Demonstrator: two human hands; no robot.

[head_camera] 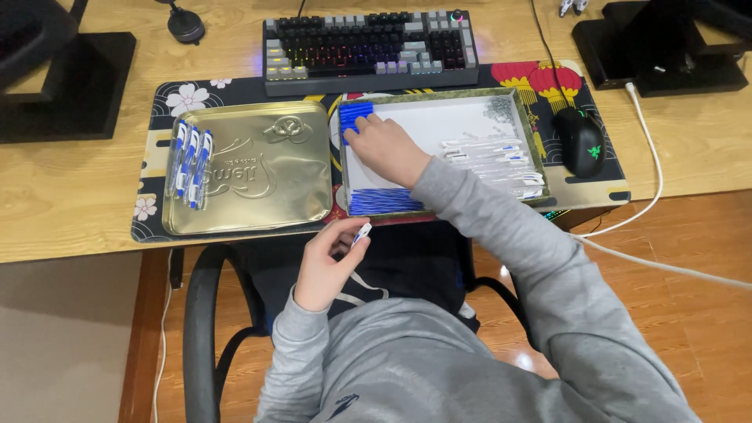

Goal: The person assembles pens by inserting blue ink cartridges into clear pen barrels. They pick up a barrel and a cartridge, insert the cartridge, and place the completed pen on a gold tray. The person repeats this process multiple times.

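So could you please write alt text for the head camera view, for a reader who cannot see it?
A seated person's right hand reaches into a shallow tray toward small blue caps, while the left hand holds a pen part. A gold tin lid bearing three finished pens lies left of the tray, before a keyboard.

Desk (70, 196) — light wood, seen from above. Directly on it: a dark patterned desk mat (157, 219) with flowers and red lanterns, two black monitor stands, one at the far left (66, 86) and one at the far right (666, 55), a small black round base (186, 25) and a white cable (654, 157). On the mat — a backlit keyboard (368, 51), a gold tin lid (254, 168), an open shallow box (439, 153) and a black mouse (581, 141).
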